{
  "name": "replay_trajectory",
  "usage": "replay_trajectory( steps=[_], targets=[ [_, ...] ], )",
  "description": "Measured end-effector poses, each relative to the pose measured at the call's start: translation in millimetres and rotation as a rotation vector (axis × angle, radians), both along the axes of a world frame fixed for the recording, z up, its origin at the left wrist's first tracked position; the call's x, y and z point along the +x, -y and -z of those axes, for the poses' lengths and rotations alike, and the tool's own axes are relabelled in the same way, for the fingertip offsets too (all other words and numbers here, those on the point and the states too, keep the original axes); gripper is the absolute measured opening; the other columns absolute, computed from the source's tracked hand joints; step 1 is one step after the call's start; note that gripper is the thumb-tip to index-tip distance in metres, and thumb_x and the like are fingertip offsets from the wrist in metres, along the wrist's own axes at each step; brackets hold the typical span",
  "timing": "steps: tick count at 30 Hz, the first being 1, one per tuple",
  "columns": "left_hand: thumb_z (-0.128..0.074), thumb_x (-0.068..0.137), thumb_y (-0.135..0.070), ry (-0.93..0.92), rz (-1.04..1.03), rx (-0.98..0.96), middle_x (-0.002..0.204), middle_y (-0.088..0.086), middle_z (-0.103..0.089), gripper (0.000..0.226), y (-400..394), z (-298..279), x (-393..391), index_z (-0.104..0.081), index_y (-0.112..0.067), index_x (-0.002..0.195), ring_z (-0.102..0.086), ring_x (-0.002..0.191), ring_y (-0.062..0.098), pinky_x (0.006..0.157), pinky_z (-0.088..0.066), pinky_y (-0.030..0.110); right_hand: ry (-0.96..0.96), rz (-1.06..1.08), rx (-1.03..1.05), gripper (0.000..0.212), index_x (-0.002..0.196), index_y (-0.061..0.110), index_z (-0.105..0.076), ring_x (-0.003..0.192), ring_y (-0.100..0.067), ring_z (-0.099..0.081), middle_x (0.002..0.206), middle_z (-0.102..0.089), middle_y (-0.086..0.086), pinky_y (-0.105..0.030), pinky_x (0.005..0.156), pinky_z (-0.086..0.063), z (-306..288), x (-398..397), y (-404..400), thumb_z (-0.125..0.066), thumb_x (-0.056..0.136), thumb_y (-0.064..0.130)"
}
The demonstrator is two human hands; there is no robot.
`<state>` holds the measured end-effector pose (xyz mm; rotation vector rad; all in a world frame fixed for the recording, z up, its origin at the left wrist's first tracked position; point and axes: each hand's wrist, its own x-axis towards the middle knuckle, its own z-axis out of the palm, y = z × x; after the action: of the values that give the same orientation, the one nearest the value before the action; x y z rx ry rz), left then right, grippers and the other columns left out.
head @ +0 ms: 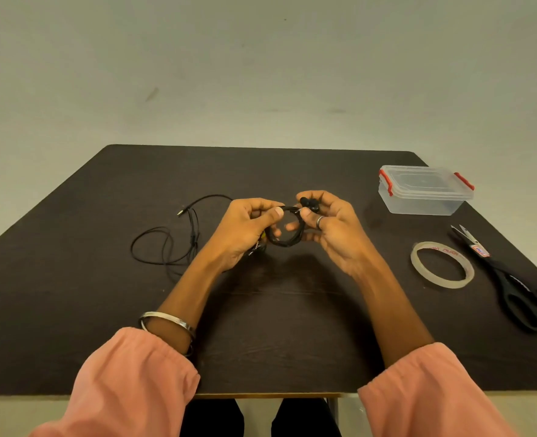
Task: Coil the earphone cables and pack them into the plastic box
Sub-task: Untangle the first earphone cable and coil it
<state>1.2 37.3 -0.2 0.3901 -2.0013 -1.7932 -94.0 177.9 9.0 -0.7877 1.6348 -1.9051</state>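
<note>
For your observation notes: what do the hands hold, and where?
Both hands pinch one coiled black earphone cable at its top; right fingers also grip the earbuds.

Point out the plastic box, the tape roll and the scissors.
plastic box (424, 200), head view, on its clear front wall.
tape roll (418, 263), head view, on its left rim.
scissors (513, 288), head view, on the black handle shank.
</note>
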Motion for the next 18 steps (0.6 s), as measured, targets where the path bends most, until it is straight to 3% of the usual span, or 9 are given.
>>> replay_trajectory(
  steps=[6, 9, 13, 16, 18],
  targets=[
    [-0.059, 0.093, -0.010, 0.007, -0.094, -0.207, 0.060, -0.006, -0.060, 0.016, 2, 5, -1, -0.069, -0.008, 0.105, -0.056, 0.051, 0.006, 0.050, -0.045, 0.018, -0.491, 0.089, 0.273, 0.033, 0.091, 0.022, -0.065, 0.083, -0.023, -0.062, 0.092, -0.065, -0.008, -0.039, 0.068, -0.057, 8, -11, -2, -0.056, 0.086, -0.009],
    [-0.058, 0.094, -0.013, 0.006, -0.135, -0.259, 0.062, -0.006, -0.059, 0.018, 5, 6, -2, -0.069, -0.010, 0.107, -0.054, 0.051, 0.004, 0.052, -0.047, 0.021, -0.612, 0.118, 0.236, 0.040, 0.082, 0.019, -0.066, 0.084, -0.021, -0.063, 0.089, -0.064, 0.001, -0.033, 0.063, -0.059, 6, -12, -3, -0.052, 0.079, -0.019],
    [-0.052, 0.097, -0.011, -0.010, -0.119, -0.092, 0.075, -0.001, -0.060, 0.022, 3, 4, -1, -0.065, -0.009, 0.114, -0.058, 0.058, 0.005, 0.052, -0.054, 0.026, -0.800, 0.129, 0.136, 0.041, 0.076, 0.009, -0.071, 0.081, -0.017, -0.064, 0.091, -0.065, 0.002, -0.026, 0.063, -0.055, 6, -15, -7, -0.053, 0.070, -0.027],
    [-0.049, 0.098, -0.007, -0.031, -0.113, 0.065, 0.084, 0.002, -0.059, 0.022, 1, 2, -2, -0.064, -0.010, 0.114, -0.059, 0.057, 0.006, 0.054, -0.055, 0.028, -1.027, 0.153, 0.189, 0.042, 0.075, 0.008, -0.073, 0.083, -0.017, -0.062, 0.094, -0.066, -0.002, -0.009, 0.067, -0.045, 11, -19, -5, -0.052, 0.067, -0.028],
    [-0.049, 0.098, -0.007, -0.044, -0.123, 0.081, 0.084, 0.003, -0.059, 0.022, 3, 3, -3, -0.064, -0.011, 0.113, -0.057, 0.055, 0.005, 0.055, -0.054, 0.027, -1.107, 0.144, 0.242, 0.042, 0.075, 0.008, -0.073, 0.086, -0.021, -0.063, 0.099, -0.067, -0.003, -0.009, 0.068, -0.042, 15, -21, -3, -0.050, 0.066, -0.026]
  ],
)
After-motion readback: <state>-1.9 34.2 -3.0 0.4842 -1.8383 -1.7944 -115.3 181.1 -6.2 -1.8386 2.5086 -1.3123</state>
